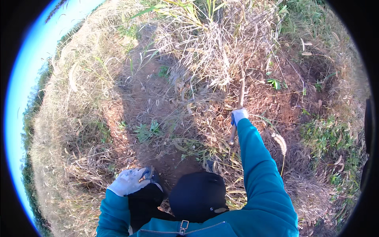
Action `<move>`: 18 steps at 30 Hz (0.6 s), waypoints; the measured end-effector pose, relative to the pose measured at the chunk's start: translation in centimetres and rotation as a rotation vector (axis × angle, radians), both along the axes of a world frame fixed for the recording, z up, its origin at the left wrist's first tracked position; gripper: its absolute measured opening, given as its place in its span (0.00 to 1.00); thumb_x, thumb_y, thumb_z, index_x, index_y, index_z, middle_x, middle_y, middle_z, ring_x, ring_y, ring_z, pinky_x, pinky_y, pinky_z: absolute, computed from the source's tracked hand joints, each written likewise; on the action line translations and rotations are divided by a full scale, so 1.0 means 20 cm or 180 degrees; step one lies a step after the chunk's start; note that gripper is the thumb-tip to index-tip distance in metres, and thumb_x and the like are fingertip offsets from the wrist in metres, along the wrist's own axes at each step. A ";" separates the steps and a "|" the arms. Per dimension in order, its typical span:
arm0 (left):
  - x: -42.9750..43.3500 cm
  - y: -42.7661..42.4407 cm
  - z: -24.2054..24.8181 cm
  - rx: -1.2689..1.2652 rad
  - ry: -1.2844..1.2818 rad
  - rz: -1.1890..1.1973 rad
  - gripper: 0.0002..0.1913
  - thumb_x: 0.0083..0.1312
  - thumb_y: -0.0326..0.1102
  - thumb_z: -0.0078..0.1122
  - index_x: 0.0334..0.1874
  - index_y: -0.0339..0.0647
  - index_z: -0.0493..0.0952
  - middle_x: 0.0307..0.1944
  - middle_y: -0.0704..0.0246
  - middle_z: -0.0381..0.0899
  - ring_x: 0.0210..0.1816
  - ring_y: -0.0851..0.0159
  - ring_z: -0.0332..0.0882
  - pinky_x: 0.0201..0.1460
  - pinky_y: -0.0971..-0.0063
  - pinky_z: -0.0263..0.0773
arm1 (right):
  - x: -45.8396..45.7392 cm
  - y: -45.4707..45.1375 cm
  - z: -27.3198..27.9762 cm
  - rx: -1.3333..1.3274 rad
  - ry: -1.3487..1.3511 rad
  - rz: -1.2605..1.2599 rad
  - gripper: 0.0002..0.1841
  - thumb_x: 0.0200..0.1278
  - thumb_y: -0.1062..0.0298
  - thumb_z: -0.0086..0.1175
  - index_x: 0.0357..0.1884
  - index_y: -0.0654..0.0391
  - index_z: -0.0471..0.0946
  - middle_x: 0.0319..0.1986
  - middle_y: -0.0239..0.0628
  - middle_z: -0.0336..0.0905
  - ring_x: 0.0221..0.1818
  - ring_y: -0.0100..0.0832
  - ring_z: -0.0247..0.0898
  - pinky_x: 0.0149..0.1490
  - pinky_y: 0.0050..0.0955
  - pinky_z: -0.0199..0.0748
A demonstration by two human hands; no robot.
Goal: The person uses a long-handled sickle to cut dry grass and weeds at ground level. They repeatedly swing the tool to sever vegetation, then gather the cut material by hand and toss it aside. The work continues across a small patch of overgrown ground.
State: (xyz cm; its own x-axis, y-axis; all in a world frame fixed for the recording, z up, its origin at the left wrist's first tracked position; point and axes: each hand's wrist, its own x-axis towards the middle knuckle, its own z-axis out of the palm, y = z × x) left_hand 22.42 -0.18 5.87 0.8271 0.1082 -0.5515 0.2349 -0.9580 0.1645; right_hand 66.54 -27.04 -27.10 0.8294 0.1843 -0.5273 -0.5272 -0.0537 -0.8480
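My right hand, in a white and blue work glove, is closed around the wooden handle of a tool. The handle's butt end sticks out below the hand, and its far end runs up into a clump of dry grass, which hides any tool head. At lower left is my left hand, in a white glove, beside my dark-trousered leg. Its fingers are partly spread, and nothing shows in them. One shoe is partly visible near it.
Reddish bare soil lies right of the handle, with a small green plant on it. Dry grass spreads on the left. Another leafy weed grows ahead of my feet. A fluffy seed head stands beside my right sleeve.
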 end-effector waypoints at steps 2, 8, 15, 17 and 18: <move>0.02 -0.01 0.00 -0.0019 -0.0003 0.0022 0.28 0.68 0.56 0.54 0.59 0.41 0.72 0.51 0.57 0.81 0.53 0.50 0.78 0.57 0.60 0.72 | -0.04 0.08 0.01 -0.0368 -0.0064 -0.0423 0.18 0.68 0.61 0.48 0.20 0.60 0.70 0.10 0.46 0.68 0.08 0.45 0.66 0.13 0.42 0.65; 0.04 -0.12 0.05 -0.0158 -0.0302 -0.0241 0.28 0.68 0.56 0.53 0.60 0.39 0.71 0.51 0.56 0.80 0.55 0.50 0.77 0.58 0.59 0.71 | -0.76 -0.21 0.37 0.0795 0.0692 -0.0211 0.10 0.57 0.74 0.60 0.33 0.58 0.68 0.12 0.34 0.67 0.09 0.33 0.63 0.14 0.34 0.64; -0.04 -0.20 0.08 -0.0131 -0.0714 -0.0767 0.27 0.66 0.52 0.58 0.60 0.39 0.72 0.52 0.55 0.80 0.55 0.49 0.77 0.57 0.59 0.72 | -1.00 -0.80 0.59 -0.0267 0.0295 -0.0701 0.08 0.59 0.74 0.59 0.34 0.55 0.70 0.15 0.31 0.68 0.10 0.27 0.63 0.13 0.29 0.61; -0.05 -0.19 0.10 -0.0157 -0.0430 -0.0449 0.29 0.67 0.55 0.55 0.61 0.39 0.72 0.56 0.56 0.78 0.57 0.49 0.76 0.59 0.58 0.71 | -0.77 -0.77 0.61 0.0100 -0.0037 -0.1254 0.09 0.59 0.75 0.58 0.31 0.57 0.68 0.14 0.32 0.67 0.10 0.27 0.62 0.13 0.29 0.60; -0.05 -0.18 0.10 -0.0103 -0.0258 -0.0295 0.29 0.68 0.56 0.54 0.62 0.40 0.72 0.57 0.57 0.78 0.57 0.49 0.76 0.60 0.57 0.70 | -0.64 -0.73 0.63 0.0276 -0.0234 -0.1575 0.08 0.59 0.75 0.59 0.32 0.58 0.68 0.14 0.32 0.67 0.10 0.28 0.62 0.13 0.29 0.60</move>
State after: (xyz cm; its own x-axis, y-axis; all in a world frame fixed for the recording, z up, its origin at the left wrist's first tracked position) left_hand 21.42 -3.88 7.89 0.8748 0.0123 -0.4844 0.1303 -0.9688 0.2107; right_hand 53.83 -41.61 -14.56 0.8628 -0.1999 -0.4643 -0.4103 0.2596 -0.8742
